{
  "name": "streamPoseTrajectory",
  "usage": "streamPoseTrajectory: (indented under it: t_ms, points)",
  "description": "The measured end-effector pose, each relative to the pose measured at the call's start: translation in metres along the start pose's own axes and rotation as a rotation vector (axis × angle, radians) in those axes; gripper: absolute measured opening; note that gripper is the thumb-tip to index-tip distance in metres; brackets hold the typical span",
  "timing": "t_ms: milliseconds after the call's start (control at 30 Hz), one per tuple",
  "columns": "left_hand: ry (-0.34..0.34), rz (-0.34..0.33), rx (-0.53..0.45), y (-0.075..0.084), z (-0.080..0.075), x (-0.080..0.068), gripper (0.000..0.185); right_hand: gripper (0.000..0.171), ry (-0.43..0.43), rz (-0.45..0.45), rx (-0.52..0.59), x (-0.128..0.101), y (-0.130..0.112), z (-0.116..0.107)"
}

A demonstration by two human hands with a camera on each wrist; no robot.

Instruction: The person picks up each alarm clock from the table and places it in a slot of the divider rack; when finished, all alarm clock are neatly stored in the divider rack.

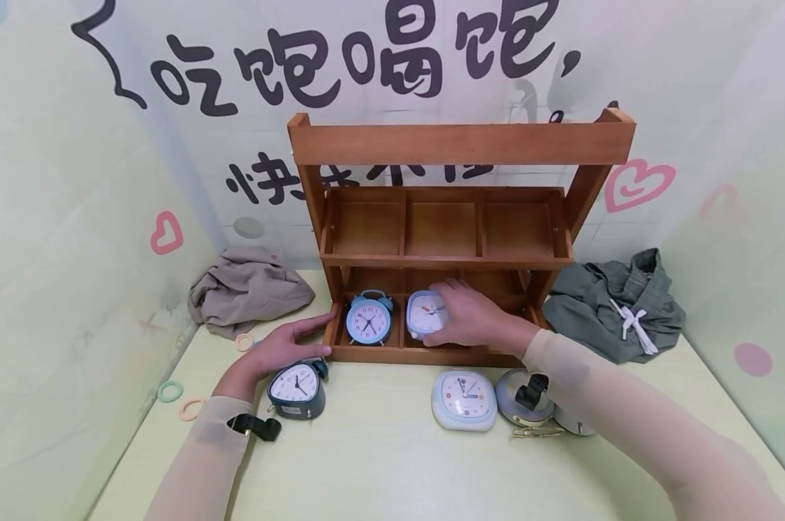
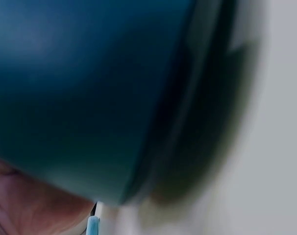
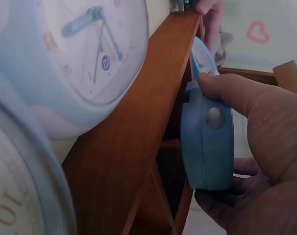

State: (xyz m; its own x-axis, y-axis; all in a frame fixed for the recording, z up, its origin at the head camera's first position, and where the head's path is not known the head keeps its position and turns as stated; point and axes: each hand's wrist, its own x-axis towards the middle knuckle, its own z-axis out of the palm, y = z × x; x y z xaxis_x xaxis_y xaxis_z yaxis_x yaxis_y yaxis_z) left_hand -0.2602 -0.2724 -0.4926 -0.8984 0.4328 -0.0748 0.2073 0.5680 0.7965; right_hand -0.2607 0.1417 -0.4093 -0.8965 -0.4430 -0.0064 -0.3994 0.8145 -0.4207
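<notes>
- Rack (image 1: 453,263): bell clock (image 1: 369,320) in the low left box (image 1: 366,353).
- Right grip (image 1: 475,316) pinches the small clock (image 1: 423,313) — at the middle box (image 1: 438,357).
- Left grip (image 1: 283,352) spread — touching the rack's side.

Backdrop (image 1: 359,108) above the wooden shelf (image 1: 460,145): big black "吃饱喝饱," reads clean; second line, behind the shelf, starts with "快", rest part-hidden by its frame. Gold "10" legible on a clock (image 3: 18,178) in front of the shelf, right wrist view. Blue alarm clock (image 1: 369,322) in the shelf's lower left compartment: dial numerals, too small to call.
</notes>
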Motion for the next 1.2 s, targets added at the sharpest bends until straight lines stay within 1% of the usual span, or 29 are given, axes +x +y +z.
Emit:
streamPoseTrajectory:
  t_ms: [200,433,533,667,833,1200]
  points:
    - [-0.001,0.000,-0.007,0.001,0.001,-0.001,0.079,0.101,-0.037,0.001,-0.038,0.007,0.006,0.006]
    - [-0.001,-0.007,0.003,0.001,0.001,-0.001,0.079,0.100,-0.057,-0.012,-0.116,0.013,0.011,0.015]
    - [-0.004,-0.001,0.003,0.001,0.001,0.000,0.079,0.100,-0.064,-0.012,-0.137,0.015,0.013,0.017]
    - [-0.005,0.011,0.005,0.000,0.000,0.000,0.079,0.101,-0.084,0.007,-0.152,0.017,0.012,0.018]
    - [-0.009,0.004,-0.002,0.001,0.000,0.001,0.079,0.101,-0.109,0.029,-0.155,0.017,0.011,0.017]
    - [0.001,-0.002,-0.002,0.003,-0.001,-0.001,0.080,0.101,-0.147,0.021,-0.190,0.018,0.008,0.014]
